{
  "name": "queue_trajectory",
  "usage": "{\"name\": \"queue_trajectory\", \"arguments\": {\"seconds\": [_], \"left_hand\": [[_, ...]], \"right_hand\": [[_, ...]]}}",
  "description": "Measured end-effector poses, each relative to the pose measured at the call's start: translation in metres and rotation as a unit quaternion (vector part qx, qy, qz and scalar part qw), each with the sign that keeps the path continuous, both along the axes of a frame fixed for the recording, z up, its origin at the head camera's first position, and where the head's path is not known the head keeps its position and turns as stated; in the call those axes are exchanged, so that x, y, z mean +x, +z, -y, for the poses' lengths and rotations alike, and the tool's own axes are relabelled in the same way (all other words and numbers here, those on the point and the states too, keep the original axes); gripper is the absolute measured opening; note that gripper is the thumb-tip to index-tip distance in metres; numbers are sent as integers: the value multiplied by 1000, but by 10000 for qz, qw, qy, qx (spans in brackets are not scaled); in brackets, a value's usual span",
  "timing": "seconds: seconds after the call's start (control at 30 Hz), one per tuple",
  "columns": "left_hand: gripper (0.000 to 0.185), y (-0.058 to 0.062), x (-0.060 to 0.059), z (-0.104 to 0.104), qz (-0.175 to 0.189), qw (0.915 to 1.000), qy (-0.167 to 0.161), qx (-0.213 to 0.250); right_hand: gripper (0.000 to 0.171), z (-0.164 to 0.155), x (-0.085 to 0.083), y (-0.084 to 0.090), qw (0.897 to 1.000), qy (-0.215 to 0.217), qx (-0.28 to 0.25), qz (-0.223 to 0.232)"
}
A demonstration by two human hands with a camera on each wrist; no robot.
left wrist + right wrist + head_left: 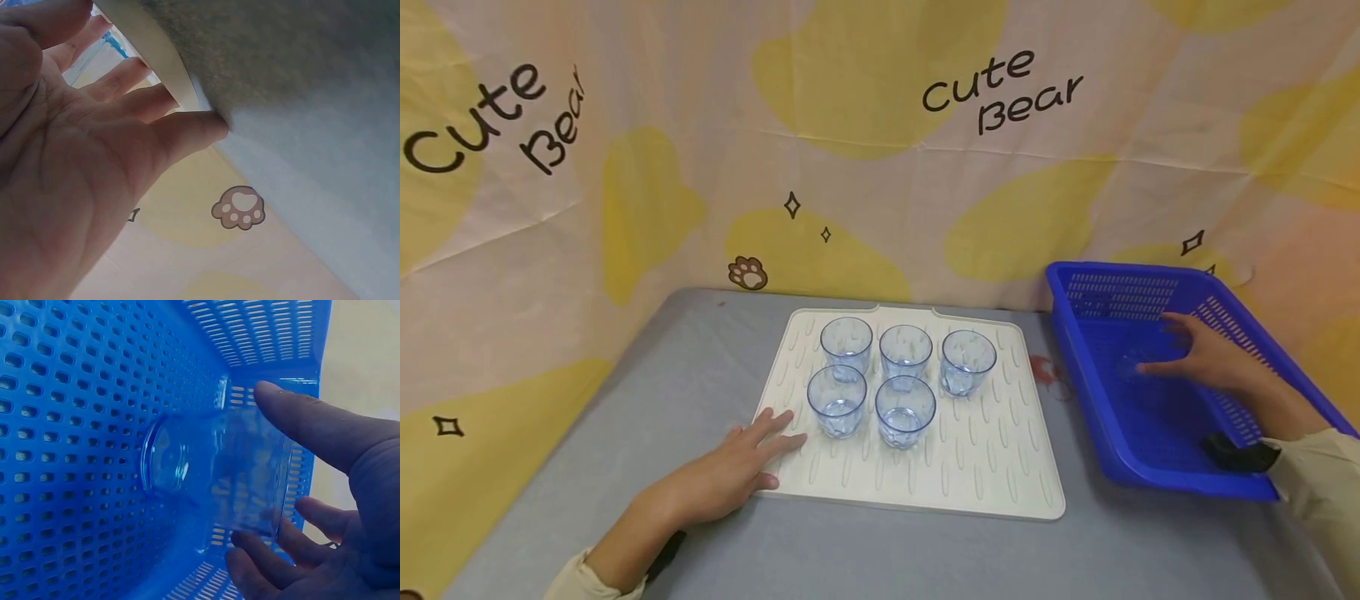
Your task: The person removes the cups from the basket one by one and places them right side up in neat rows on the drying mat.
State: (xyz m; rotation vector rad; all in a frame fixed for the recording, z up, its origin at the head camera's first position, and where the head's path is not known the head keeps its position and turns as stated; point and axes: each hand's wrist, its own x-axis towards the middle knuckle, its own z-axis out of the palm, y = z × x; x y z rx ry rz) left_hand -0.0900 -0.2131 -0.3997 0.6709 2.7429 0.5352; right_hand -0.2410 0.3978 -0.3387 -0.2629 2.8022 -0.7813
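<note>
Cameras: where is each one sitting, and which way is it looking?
Head: on the head, looking down at the mat, five cups and blue basket; both hands and sleeves show.
Left wrist: under the left hand, facing the mat's edge; palm and fingers show.
Right wrist: by the right hand, facing a clear cup in the basket.
Head and right wrist views share the basket.

Clear blue glasses (905,408), perforated blue basket (1120,292), cream mat (985,467)
</note>
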Motion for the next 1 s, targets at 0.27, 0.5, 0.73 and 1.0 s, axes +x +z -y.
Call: {"name": "queue_trajectory", "arguments": {"seconds": [0.27, 0.5, 0.73, 1.0], "left_hand": [[55, 0, 1, 0, 3, 10000, -1, -9], [55, -1, 2, 0, -10, 10000, -10, 21], [55, -1, 2, 0, -69, 10000, -48, -4], [55, -1, 1, 0, -54, 10000, -30, -8]], "right_hand": [[99, -1, 2, -4, 9996, 219, 157, 109], [95, 3, 4, -5, 9991, 269, -1, 319], [92, 4, 5, -4, 9996, 197, 61, 170], [94, 8, 5, 1, 9996, 8, -280, 46]]}}
